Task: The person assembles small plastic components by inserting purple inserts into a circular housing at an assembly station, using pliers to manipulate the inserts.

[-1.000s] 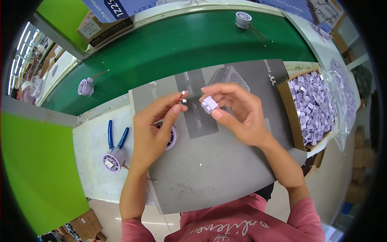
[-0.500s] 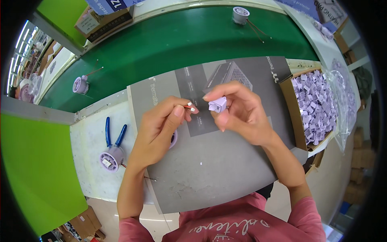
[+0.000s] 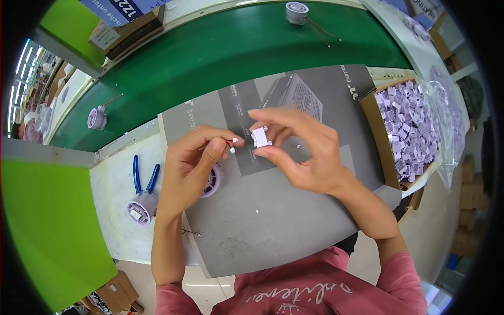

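Note:
Between the thumb and forefinger of my left hand [image 3: 184, 163] are thin red wires with two small white connectors [image 3: 234, 140] at their ends. My right hand [image 3: 317, 157] holds a small lavender plastic clip-like piece [image 3: 260, 137] by its edges, its fingers curved around it. A small gap separates the piece from the connectors. Partly hidden behind my left hand, a round lavender fan-like housing [image 3: 214, 181] lies on the grey printed sheet [image 3: 294, 220]. Two tiny pale bits, one a white scrap [image 3: 257, 211], rest on that sheet.
Blue-handled pliers [image 3: 144, 176] stand in another round housing [image 3: 140, 210] at left. An open carton [image 3: 386, 142] of lavender pieces sits at right. Wired housings [image 3: 296, 13] rest on the green belt [image 3: 210, 58]. A green panel [image 3: 47, 226] borders the left side.
My right hand has turned the lavender piece so its flat face shows, and its fingers are more spread. Both hands sit slightly farther left; the whole view has shifted a little.

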Action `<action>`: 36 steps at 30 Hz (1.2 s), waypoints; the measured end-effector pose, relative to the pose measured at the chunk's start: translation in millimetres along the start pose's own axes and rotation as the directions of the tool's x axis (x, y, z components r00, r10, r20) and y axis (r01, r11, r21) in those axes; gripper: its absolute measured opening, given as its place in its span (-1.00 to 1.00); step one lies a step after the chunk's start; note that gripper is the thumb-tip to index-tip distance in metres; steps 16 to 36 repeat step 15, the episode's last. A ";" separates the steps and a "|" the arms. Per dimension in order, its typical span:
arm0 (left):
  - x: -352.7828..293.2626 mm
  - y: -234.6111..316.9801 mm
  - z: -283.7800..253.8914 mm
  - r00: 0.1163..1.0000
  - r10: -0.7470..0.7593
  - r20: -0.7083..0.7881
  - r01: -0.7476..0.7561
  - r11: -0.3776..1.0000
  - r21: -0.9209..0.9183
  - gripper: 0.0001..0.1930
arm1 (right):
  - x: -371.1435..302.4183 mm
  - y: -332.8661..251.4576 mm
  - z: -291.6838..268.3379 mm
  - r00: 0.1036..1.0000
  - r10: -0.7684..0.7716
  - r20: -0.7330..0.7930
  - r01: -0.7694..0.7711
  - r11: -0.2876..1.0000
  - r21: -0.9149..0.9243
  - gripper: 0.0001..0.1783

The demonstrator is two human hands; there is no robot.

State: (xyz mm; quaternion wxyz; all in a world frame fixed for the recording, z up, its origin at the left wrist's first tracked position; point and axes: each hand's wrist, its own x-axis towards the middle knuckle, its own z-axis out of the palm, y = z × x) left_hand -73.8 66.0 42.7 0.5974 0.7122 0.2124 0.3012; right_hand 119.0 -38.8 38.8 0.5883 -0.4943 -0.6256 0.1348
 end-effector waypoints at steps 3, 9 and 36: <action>-0.1 0.5 -3.8 0.997 0.028 0.077 -0.037 0.991 0.125 -0.83 | -2.9 6.8 -1.8 0.999 -0.036 0.022 0.036 0.999 -0.015 -0.53; -4.5 5.8 2.7 0.994 -0.097 0.049 0.100 0.992 -0.075 -0.83 | 1.6 6.0 -2.1 0.998 -0.061 0.002 0.061 0.998 -0.006 -0.58; -4.1 7.1 2.6 0.990 -0.117 0.077 0.124 0.988 -0.095 -0.83 | -3.1 1.1 -3.4 1.000 0.008 -0.012 -0.009 0.997 -0.076 -0.55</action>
